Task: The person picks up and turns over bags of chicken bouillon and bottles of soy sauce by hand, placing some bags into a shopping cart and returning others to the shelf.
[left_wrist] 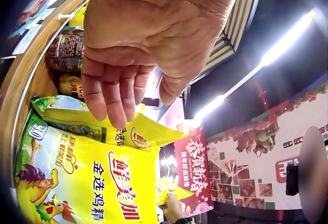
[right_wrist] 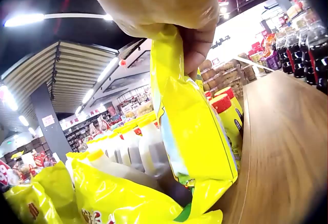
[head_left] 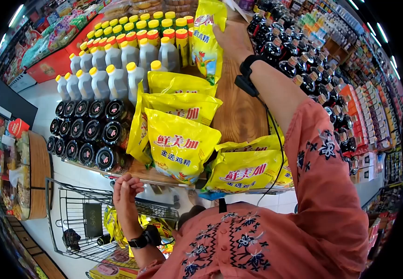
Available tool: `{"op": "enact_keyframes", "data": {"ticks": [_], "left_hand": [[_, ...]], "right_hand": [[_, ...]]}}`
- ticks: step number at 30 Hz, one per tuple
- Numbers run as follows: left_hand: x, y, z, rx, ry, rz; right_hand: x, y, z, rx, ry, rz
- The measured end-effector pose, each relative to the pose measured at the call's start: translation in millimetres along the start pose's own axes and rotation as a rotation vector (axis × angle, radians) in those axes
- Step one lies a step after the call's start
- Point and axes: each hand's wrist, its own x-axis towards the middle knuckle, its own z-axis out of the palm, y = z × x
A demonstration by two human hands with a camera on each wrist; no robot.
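My right hand reaches far across the display and grips the upper edge of a yellow seasoning bag, which hangs upright beside the bottles. In the right wrist view the bag dangles from the curled fingers, its lower end close over other yellow bags. My left hand is held near the front edge, its fingers loosely bent and holding nothing. Just beyond it stand more yellow bags in a row, and another group of bags sits at the front right. In the left wrist view the hand hovers beside a bag.
White bottles with yellow caps and dark-lidded jars fill the display's left side. Dark bottles line the right. A wire shopping cart holding yellow packages stands at the front left. Bare wooden tabletop shows in the middle.
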Motion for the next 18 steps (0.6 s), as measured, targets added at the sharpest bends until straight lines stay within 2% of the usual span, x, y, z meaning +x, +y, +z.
{"op": "enact_keyframes", "data": {"ticks": [2,9,12,18], "left_hand": [[6,-1,3,0.003,-0.010,-0.016],[9,-2,6,0.026,-0.025,-0.056],[7,-5,1,0.027,-0.015,-0.070],[3,-11,-3,0.030,-0.007,-0.089]], "right_hand": [[-2,3,10,-0.019,-0.057,0.036],[-11,11,37,-0.029,-0.030,0.077],[-5,13,38,0.023,-0.043,0.007],[-13,5,50,-0.004,0.001,0.029]]}}
